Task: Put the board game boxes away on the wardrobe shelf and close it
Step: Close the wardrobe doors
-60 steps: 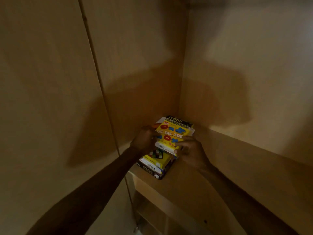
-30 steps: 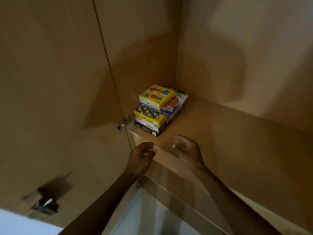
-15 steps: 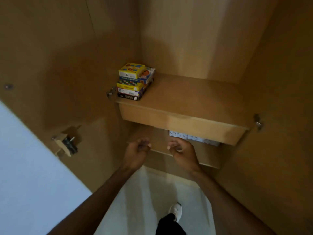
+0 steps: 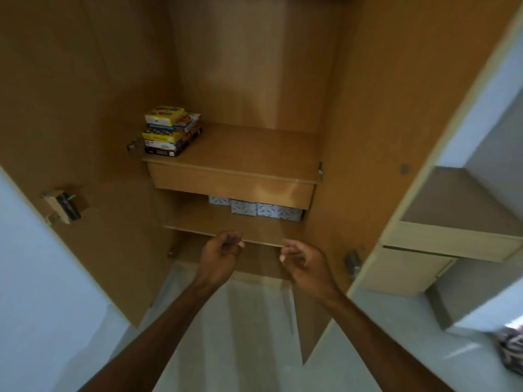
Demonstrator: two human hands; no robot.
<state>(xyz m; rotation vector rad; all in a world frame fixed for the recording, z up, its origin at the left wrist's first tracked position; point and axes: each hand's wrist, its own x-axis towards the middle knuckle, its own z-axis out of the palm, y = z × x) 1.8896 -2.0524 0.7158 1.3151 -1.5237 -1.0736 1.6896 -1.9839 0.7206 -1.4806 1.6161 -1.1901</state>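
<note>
A stack of several board game boxes (image 4: 169,131), the top one yellow, rests at the left end of the upper wardrobe shelf (image 4: 254,154), against the side wall. Both wardrobe doors stand wide open: the left door (image 4: 70,137) and the right door (image 4: 382,137). My left hand (image 4: 220,256) hangs in front of the lower shelf edge with fingers loosely curled and nothing in it. My right hand (image 4: 302,264) is beside it, fingers apart and empty. Both hands are well below and in front of the boxes.
Patterned blue-white boxes (image 4: 254,206) sit on the lower shelf (image 4: 226,230) under the upper one. A lock fitting (image 4: 62,206) is fixed inside the left door. An open shelving unit (image 4: 452,236) stands to the right. The floor below is pale.
My hands let go of the stack and pulled back and down from the upper shelf. The view drew away, so both open doors and the lower shelf now show.
</note>
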